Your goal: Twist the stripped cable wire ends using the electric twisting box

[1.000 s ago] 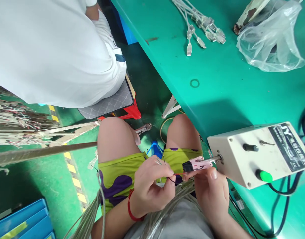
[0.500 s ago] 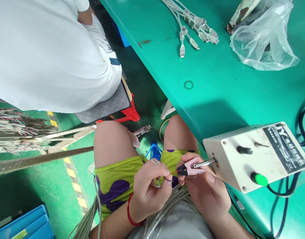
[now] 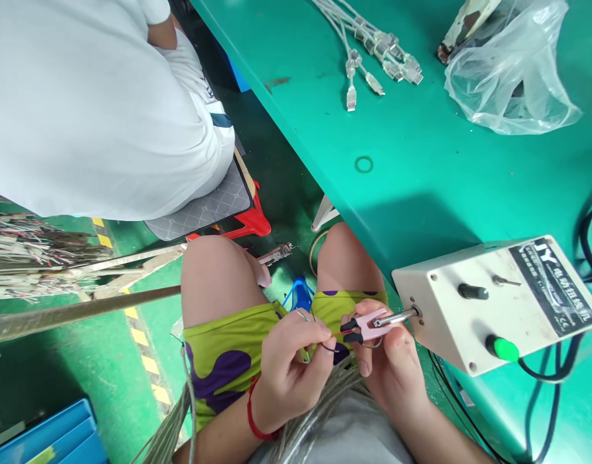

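One red wire (image 3: 338, 334) shows at the lower centre of the frame, running from the left hand (image 3: 296, 367), which pinches it beside a dark wire (image 3: 330, 348), to the black-tipped pink clip (image 3: 373, 326) that the right hand (image 3: 397, 370) grasps on the shaft (image 3: 397, 318) of the JY machine (image 3: 474, 322). Keeping the wire straight between the tips, fingers clear of the shaft, should serve best.

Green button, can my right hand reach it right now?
Probably yes: nothing visible covers the green button, and your right hand is near the box, though it would likely have to leave the pink clip.
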The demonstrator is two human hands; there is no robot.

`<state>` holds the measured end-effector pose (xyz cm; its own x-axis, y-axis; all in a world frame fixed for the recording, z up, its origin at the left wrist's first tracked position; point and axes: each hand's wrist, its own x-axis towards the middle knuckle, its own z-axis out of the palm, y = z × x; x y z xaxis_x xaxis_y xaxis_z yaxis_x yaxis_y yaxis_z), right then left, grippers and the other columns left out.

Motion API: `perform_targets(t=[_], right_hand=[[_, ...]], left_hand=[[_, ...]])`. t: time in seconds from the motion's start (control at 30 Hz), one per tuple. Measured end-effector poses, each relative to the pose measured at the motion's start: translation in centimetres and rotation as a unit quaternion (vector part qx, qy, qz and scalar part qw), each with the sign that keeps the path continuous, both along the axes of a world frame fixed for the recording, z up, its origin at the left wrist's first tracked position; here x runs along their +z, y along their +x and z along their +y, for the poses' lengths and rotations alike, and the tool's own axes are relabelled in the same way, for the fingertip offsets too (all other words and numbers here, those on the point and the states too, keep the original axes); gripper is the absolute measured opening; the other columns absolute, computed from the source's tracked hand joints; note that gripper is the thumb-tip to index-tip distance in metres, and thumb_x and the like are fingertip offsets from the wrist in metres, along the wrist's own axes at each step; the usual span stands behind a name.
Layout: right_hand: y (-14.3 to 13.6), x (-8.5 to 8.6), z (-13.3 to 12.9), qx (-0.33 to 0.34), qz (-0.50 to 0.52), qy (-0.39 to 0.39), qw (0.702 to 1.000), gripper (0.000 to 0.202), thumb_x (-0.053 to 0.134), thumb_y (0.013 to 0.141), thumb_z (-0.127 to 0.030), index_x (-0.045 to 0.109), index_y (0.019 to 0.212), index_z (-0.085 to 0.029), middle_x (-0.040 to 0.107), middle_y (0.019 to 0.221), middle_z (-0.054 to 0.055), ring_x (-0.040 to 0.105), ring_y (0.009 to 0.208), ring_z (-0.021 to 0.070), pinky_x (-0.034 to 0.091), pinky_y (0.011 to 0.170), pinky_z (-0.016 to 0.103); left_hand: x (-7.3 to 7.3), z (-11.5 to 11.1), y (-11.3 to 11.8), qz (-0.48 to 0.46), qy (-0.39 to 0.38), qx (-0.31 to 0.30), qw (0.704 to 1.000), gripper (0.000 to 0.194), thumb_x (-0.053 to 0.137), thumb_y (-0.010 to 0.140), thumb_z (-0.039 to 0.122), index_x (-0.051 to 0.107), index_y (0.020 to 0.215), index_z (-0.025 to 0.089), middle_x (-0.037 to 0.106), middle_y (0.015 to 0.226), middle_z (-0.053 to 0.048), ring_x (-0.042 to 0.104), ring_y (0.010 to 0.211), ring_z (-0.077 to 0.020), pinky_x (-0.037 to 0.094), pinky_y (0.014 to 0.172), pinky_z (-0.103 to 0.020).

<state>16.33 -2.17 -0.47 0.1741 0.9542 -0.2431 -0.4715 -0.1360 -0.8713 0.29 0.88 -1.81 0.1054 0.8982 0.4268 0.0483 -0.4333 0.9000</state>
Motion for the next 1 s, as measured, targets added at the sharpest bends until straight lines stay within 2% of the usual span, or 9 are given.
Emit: perform_targets(t=[0.07, 0.2, 0.4, 0.67, 0.8, 0.87, 0.93, 1.0], right_hand=[[0.0, -0.1, -0.4, -0.012, 0.021, -0.024, 0.999, 0.049, 0.077, 0.106, -0.069, 0.081, 0.128, -0.026, 0.060, 0.050, -0.005, 0.047, 0.047, 0.0177, 0.042, 0.058, 0.031], [0.1, 0.0, -1.0, -0.017, 0.037, -0.093, 0.995, 0.055, 0.082, 0.101, -0.073, 0.081, 0.129, -0.026, 0.063, 0.053, -0.004, 0.047, 0.053, 0.0184, 0.041, 0.063, 0.031], [0.6, -0.5, -0.5, 0.015, 0.009, -0.009, 1.000, 0.048, 0.073, 0.109, -0.067, 0.082, 0.130, -0.025, 0.060, 0.051, -0.004, 0.047, 0.048, 0.0186, 0.038, 0.057, 0.031], [0.5, -0.1, -0.2, 0.014, -0.001, -0.010, 1.000, 0.049, 0.076, 0.106, -0.069, 0.084, 0.127, -0.025, 0.059, 0.051, -0.004, 0.046, 0.045, 0.0171, 0.038, 0.054, 0.030], [0.4, -0.5, -0.6, 0.039, 0.018, -0.044, 0.998, 0.067, 0.073, 0.103, -0.080, 0.081, 0.136, -0.023, 0.065, 0.058, -0.001, 0.055, 0.052, 0.0208, 0.043, 0.055, 0.032], [0.6, -0.3, -0.9, 0.080, -0.019, -0.027, 0.996, 0.068, 0.062, 0.107, -0.083, 0.085, 0.119, -0.020, 0.069, 0.062, 0.004, 0.058, 0.054, 0.0231, 0.045, 0.054, 0.035], [1.3, 0.8, -1.4, 0.117, -0.110, 0.007, 0.987, 0.062, 0.054, 0.115, -0.072, 0.085, 0.100, -0.021, 0.072, 0.064, 0.006, 0.062, 0.056, 0.0228, 0.047, 0.054, 0.035], [2.5, 2.5, -2.4, 0.127, -0.231, 0.058, 0.963, 0.044, 0.057, 0.119, -0.054, 0.088, 0.107, -0.024, 0.078, 0.071, 0.005, 0.069, 0.059, 0.0215, 0.053, 0.055, 0.033]], left_hand=[[-0.1, -0.1, 0.0, 0.008, -0.001, 0.005, 1.000, 0.023, 0.066, 0.107, 0.006, 0.069, 0.121, 0.024, 0.076, 0.087, -0.001, 0.064, 0.070, -0.0155, 0.057, 0.065, -0.028], [-0.2, 0.0, -0.1, 0.010, 0.001, 0.003, 1.000, 0.023, 0.066, 0.106, 0.006, 0.069, 0.120, 0.024, 0.077, 0.086, -0.001, 0.063, 0.069, -0.0156, 0.056, 0.064, -0.029], [-0.1, 0.1, -0.2, 0.005, 0.008, 0.004, 1.000, 0.027, 0.065, 0.105, 0.003, 0.070, 0.121, 0.024, 0.078, 0.086, -0.001, 0.065, 0.070, -0.0159, 0.056, 0.067, -0.029], [-0.8, -0.4, -0.2, 0.004, 0.001, -0.003, 1.000, 0.030, 0.068, 0.102, 0.001, 0.071, 0.121, 0.023, 0.079, 0.089, -0.002, 0.067, 0.072, -0.0171, 0.057, 0.068, -0.030], [-0.8, -0.5, -0.2, -0.001, -0.001, -0.008, 1.000, 0.033, 0.068, 0.101, 0.000, 0.071, 0.124, 0.024, 0.079, 0.091, -0.003, 0.067, 0.074, -0.0169, 0.058, 0.069, -0.030], [-0.7, -0.5, -0.2, -0.006, -0.005, -0.007, 1.000, 0.031, 0.069, 0.102, 0.002, 0.072, 0.124, 0.023, 0.079, 0.092, -0.004, 0.067, 0.073, -0.0166, 0.058, 0.067, -0.029], [-0.7, -0.6, -0.3, -0.006, -0.013, -0.002, 1.000, 0.028, 0.070, 0.103, 0.003, 0.072, 0.124, 0.023, 0.080, 0.093, -0.005, 0.069, 0.073, -0.0163, 0.059, 0.067, -0.029], [-0.8, -0.8, -0.3, -0.004, -0.020, 0.002, 1.000, 0.025, 0.071, 0.104, 0.005, 0.073, 0.122, 0.023, 0.081, 0.095, -0.005, 0.070, 0.074, -0.0160, 0.060, 0.068, -0.028]])
